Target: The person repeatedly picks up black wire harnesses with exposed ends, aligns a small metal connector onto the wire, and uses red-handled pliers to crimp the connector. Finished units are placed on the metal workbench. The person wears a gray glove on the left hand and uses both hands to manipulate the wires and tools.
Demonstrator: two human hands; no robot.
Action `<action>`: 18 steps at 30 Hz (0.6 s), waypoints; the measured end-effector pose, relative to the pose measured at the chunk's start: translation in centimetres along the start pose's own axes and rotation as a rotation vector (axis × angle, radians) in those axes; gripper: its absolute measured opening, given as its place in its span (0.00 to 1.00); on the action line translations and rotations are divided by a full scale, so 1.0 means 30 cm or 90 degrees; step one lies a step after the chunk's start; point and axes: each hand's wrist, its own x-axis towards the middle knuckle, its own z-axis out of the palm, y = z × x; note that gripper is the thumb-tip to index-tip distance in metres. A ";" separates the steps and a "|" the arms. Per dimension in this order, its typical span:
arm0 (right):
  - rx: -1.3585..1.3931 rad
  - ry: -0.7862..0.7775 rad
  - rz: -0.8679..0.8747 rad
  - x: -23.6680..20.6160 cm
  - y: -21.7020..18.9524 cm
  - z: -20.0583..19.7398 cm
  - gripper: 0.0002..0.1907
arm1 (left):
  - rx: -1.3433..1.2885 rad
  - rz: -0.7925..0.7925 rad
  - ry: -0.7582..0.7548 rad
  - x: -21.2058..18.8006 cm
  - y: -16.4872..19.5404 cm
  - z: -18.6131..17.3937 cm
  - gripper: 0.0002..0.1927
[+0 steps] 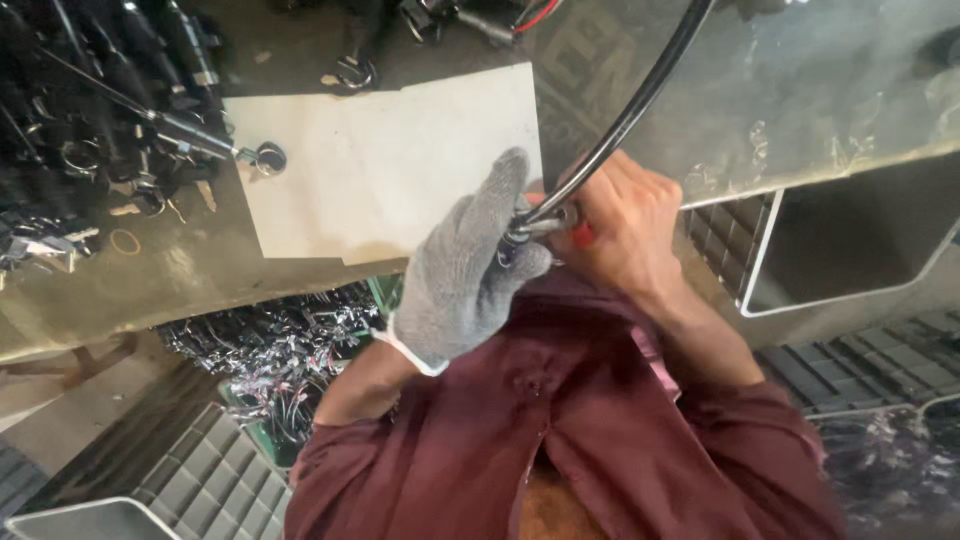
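My left hand wears a grey knit glove and grips the metal end fitting of a black cable that curves up and away over the bench. My bare right hand is closed around the same fitting from the right, and a small red part shows under its fingers. Both hands meet at the front edge of the metal workbench, close to my chest. What exactly the red part is stays hidden by the fingers.
A white board lies on the bench with a ringed cable end resting on its corner. A heap of black cables fills the left. A crate of wire parts sits below, grey ribbed crates beside it.
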 end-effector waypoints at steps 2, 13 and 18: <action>0.043 0.009 -0.067 0.007 0.043 0.023 0.12 | -0.189 -0.004 -0.061 -0.004 0.007 -0.023 0.35; 0.049 0.004 -0.096 0.077 0.066 0.037 0.17 | 0.067 -0.031 0.028 0.057 0.037 -0.012 0.33; -0.167 0.003 -0.104 0.154 0.093 -0.023 0.35 | 0.389 -0.092 0.257 -0.009 -0.003 -0.142 0.22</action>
